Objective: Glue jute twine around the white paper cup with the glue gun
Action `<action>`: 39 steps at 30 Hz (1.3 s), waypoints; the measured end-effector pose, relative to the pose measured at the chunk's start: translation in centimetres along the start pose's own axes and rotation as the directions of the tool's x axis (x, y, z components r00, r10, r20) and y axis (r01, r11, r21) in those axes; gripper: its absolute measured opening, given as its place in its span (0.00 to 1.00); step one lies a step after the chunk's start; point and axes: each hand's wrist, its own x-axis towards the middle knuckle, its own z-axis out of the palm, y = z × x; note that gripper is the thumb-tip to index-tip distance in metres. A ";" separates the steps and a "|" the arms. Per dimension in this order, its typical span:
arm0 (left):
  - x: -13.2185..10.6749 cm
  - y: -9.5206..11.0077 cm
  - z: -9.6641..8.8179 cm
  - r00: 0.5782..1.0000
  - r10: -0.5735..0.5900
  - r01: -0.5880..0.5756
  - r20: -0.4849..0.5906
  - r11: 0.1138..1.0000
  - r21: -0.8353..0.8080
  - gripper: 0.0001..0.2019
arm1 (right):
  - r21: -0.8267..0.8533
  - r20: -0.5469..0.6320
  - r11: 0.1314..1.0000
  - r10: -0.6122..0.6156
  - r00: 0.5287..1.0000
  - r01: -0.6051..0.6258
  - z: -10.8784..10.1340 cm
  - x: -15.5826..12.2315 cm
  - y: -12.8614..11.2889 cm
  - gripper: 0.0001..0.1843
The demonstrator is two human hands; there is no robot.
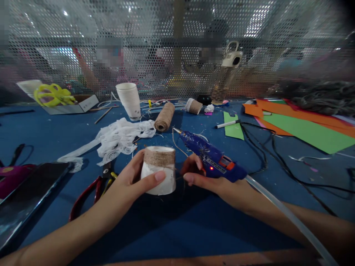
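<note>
My left hand grips a white paper cup tilted a little, its upper part wrapped in brown twine. To its right, my right hand is closed around a blue glue gun, whose handle is mostly hidden. The gun's nozzle points up and left, away from the cup, and its red light is on. A clear glue stick sticks out behind, over the right forearm. A thin strand of twine runs between the cup and the right fingertips; whether they pinch it, I cannot tell. Beyond lies a twine roll.
White lace, stacked paper cups and a small wrapped cup stand behind. Pliers and a phone lie left. Coloured paper, black cords and a bottle are right, before a perforated screen.
</note>
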 end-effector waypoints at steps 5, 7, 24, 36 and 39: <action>0.0 0.2 0.3 0.998 0.005 -0.005 -0.057 1.000 0.004 0.21 | 0.036 -0.039 0.997 -0.069 0.997 0.071 0.1 -0.1 0.4 0.17; 0.1 0.2 0.3 0.997 0.003 -0.001 -0.083 1.000 0.021 0.22 | 0.004 -0.024 0.998 -0.069 0.997 0.069 0.0 -0.1 0.0 0.17; 0.2 0.2 0.0 0.998 0.013 -0.008 -0.059 0.996 0.090 0.26 | -0.251 -0.031 0.966 -0.064 0.997 0.054 -0.9 -0.2 -1.0 0.13; -0.1 0.0 -0.1 1.000 0.018 -0.016 -0.023 0.998 0.067 0.22 | -0.284 -0.033 0.959 -0.032 0.999 0.022 -0.8 0.0 -0.8 0.13; -0.2 -0.1 -0.3 1.000 0.011 -0.010 -0.013 0.997 0.073 0.21 | -0.306 -0.020 0.952 -0.031 0.999 0.024 -0.8 0.0 -0.8 0.12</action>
